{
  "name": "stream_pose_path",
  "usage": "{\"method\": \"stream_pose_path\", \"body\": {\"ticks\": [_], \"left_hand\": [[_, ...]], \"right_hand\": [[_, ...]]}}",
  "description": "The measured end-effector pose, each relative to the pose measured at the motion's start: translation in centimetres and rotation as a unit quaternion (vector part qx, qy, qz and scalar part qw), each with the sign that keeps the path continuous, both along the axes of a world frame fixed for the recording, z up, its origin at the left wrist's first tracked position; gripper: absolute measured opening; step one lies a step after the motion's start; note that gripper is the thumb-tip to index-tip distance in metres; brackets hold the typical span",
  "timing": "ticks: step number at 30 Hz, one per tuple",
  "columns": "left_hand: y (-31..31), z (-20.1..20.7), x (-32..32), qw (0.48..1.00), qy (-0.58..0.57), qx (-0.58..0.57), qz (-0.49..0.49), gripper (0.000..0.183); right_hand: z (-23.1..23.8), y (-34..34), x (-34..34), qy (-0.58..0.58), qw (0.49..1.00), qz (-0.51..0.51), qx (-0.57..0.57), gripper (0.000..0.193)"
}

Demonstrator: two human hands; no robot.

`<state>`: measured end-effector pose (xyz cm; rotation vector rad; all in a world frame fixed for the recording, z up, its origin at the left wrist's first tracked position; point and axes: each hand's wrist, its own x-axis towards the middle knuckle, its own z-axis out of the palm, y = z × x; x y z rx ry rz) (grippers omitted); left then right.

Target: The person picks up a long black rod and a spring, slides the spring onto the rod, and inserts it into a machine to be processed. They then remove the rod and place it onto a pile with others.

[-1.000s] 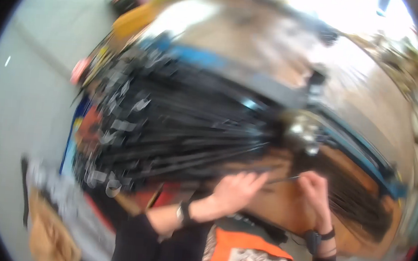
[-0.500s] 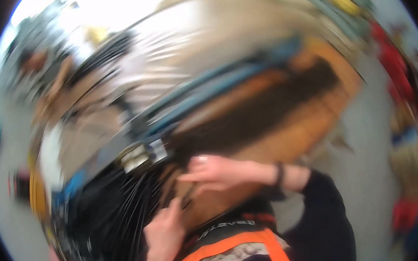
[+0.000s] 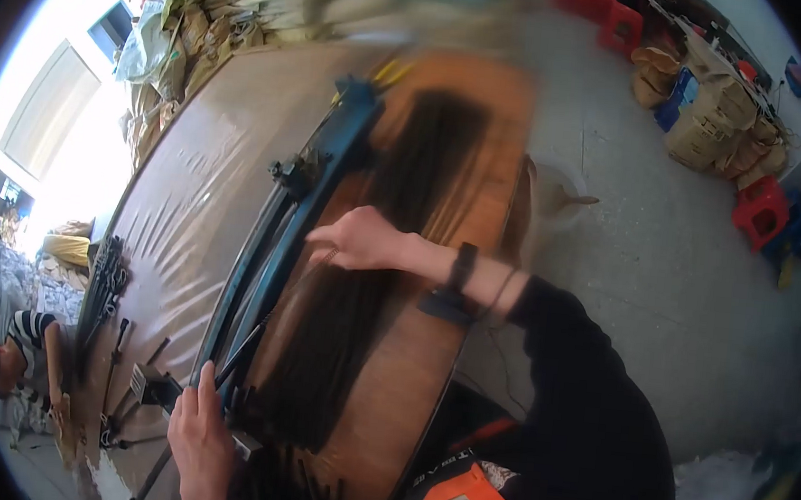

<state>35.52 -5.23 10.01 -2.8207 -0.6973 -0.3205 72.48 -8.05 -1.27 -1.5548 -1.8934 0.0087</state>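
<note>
My right hand (image 3: 358,240) is above the middle of the bench, its fingers pinched on a thin dark rod (image 3: 273,315) that slants down to the left. Beside it runs a long blue metal rail fixture (image 3: 325,182) with a dark clamp-like block (image 3: 295,174) partway along. My left hand (image 3: 201,437) is at the near end of the fixture, index finger stretched out along it and fingertips next to the rod's lower end. Its palm side is hidden. A bundle of long dark rods (image 3: 357,313) lies right of the fixture, under my right forearm.
The bench (image 3: 424,366) has a wooden top and a sheet of clear plastic film (image 3: 197,175). Black rod-like parts (image 3: 106,291) lie along its left edge. A person (image 3: 30,351) in a striped top is at the far left. Sacks (image 3: 176,35) and red stools (image 3: 761,210) stand around.
My view has turned and steadied, so the fixture now runs more upright. My hands, close together before, are apart: the right has gone farther up the fixture, the left stays near its lower end.
</note>
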Motion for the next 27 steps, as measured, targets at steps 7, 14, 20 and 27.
{"method": "stream_pose_path", "body": {"ticks": [7, 14, 20, 27], "left_hand": [[0.1, -1.2, 1.0, 0.992, -0.002, -0.118, 0.032, 0.045], [-0.4, 0.0, -0.3, 0.992, 0.004, -0.119, 0.049, 0.043], [-1.0, -0.7, -1.0, 0.992, 0.014, -0.117, 0.04, 0.044], [-2.2, -1.4, -3.3, 0.99, 0.011, -0.116, 0.074, 0.046]], "right_hand": [[-1.6, 1.9, 1.1, 0.01, 0.987, 0.034, 0.158, 0.029], [-0.7, 1.5, -0.3, -0.001, 0.984, 0.049, 0.17, 0.027], [-0.9, 2.2, -3.0, -0.05, 0.983, 0.108, 0.141, 0.025], [0.5, 0.5, -7.7, 0.015, 0.984, 0.164, 0.068, 0.046]]}}
